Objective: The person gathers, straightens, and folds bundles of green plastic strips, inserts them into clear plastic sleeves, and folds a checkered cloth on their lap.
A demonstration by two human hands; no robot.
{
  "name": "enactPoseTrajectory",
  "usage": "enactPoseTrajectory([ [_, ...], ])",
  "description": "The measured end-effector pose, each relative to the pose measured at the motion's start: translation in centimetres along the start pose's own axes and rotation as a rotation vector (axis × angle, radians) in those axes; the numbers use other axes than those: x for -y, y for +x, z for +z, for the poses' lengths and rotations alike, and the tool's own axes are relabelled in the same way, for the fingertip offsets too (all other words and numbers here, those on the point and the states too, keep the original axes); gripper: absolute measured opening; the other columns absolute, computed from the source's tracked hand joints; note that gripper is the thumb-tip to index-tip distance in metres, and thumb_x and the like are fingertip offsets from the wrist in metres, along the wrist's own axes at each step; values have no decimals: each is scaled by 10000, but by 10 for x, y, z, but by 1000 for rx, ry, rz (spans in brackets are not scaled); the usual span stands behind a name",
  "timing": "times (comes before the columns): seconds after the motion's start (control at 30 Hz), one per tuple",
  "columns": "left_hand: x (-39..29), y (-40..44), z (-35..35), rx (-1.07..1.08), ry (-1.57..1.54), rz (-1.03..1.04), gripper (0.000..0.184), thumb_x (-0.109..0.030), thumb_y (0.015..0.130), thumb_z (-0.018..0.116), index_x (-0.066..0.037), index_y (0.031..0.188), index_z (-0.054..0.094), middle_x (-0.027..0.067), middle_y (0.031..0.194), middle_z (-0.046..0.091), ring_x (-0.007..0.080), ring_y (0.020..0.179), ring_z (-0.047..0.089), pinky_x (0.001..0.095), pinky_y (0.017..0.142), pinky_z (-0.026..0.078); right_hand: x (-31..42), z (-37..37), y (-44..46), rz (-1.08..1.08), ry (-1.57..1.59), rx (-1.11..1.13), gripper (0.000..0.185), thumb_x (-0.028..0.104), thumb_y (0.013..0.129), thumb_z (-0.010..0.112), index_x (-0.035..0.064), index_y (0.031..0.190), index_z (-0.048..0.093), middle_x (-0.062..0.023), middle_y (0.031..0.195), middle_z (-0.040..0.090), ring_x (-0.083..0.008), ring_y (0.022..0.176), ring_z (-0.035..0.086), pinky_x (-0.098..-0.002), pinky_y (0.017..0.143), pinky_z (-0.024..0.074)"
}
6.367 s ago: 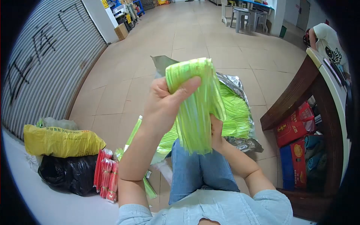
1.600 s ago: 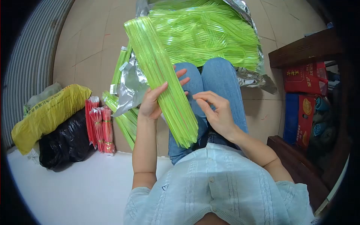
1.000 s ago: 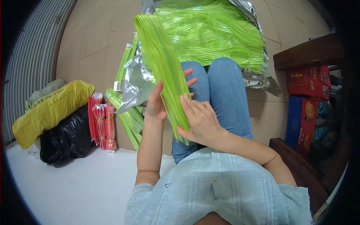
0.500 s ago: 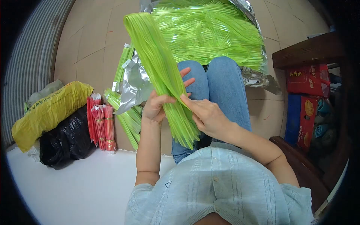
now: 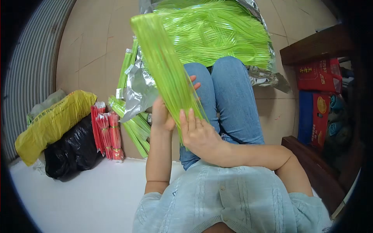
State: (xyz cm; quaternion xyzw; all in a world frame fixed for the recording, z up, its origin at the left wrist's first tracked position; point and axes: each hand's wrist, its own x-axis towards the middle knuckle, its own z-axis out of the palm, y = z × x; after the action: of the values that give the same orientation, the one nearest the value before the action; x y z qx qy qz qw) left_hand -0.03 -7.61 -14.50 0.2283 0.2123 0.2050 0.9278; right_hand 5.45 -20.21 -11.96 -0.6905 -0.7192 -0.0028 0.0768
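Right hand (image 5: 202, 138) has shifted since half a second ago, from the right edge of the folded lime-green strand bundle (image 5: 161, 58) to flat across its lower end, fingers extended. Bundle slants from upper left to frame centre. Left hand (image 5: 162, 113) is open beneath (thumb tip unclear), likely for support. Loose strands (image 5: 217, 35), upper centre, sit on foil wrapping (image 5: 268, 79), probably keeping them off the floor (image 5: 93, 50).
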Motion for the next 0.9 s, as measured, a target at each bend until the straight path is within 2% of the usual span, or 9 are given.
enactPoseTrajectory([
  [0.1,0,-7,5,43,-54,26,535,-225,863,450,8,1306,262,222,1296,345,338,1166,401,499,887,423,4,-4,-1,-20,-49,6,492,94,661,504,-161,1081,482,-352,958,546,-238,722,625,-262,630,496],
  [0.17,2,-8,9,-75,273,56,521,-162,851,439,20,1304,257,232,1292,344,347,1172,393,502,887,423,1,-9,-2,0,-25,18,431,118,691,528,-123,1048,517,-304,948,571,-231,726,624,-264,620,494],
  [0.2,1,-7,9,-73,267,47,514,-130,831,451,22,1291,280,230,1272,372,351,1162,406,480,891,423,0,-12,-3,7,-11,24,402,131,706,540,-104,1031,534,-280,944,584,-227,727,623,-265,615,492],
  [0.27,-4,-6,7,-73,257,34,506,-67,791,475,26,1265,325,226,1232,426,361,1140,431,438,899,424,-24,-32,-2,123,458,86,314,156,745,574,-57,974,551,-189,902,606,-191,710,611,-259,597,482],
  [0.3,-6,-7,6,-56,257,30,529,-71,788,470,26,1279,299,233,1250,400,361,1160,407,457,903,417,-38,-37,-2,179,693,116,273,169,764,591,-33,945,559,-143,881,617,-173,701,605,-257,587,476],
  [0.4,-6,-8,3,-3,257,29,580,-83,781,465,26,1307,246,246,1289,346,365,1199,359,497,912,401,-69,-25,-7,593,1308,-5,265,216,757,645,-9,840,532,-100,763,613,-161,664,591,-291,579,473],
  [0.63,-5,-6,11,30,300,75,586,-110,783,480,23,1306,251,253,1294,340,379,1203,349,469,929,389,-46,10,-7,574,1401,-80,346,194,717,686,-22,924,513,-104,755,609,-170,650,590,-293,603,463],
  [0.83,-5,-7,10,21,340,81,572,-115,790,470,22,1303,258,256,1285,353,385,1200,350,461,934,384,-37,3,-2,649,1416,126,309,194,695,703,-28,862,567,-123,705,619,-192,627,606,-308,577,457],
  [0.9,-5,-6,8,33,313,76,554,-109,797,472,26,1295,272,249,1277,366,380,1200,352,454,939,378,-37,4,0,620,1440,147,300,188,735,684,-30,900,562,-79,745,617,-122,667,585,-263,590,457],
])
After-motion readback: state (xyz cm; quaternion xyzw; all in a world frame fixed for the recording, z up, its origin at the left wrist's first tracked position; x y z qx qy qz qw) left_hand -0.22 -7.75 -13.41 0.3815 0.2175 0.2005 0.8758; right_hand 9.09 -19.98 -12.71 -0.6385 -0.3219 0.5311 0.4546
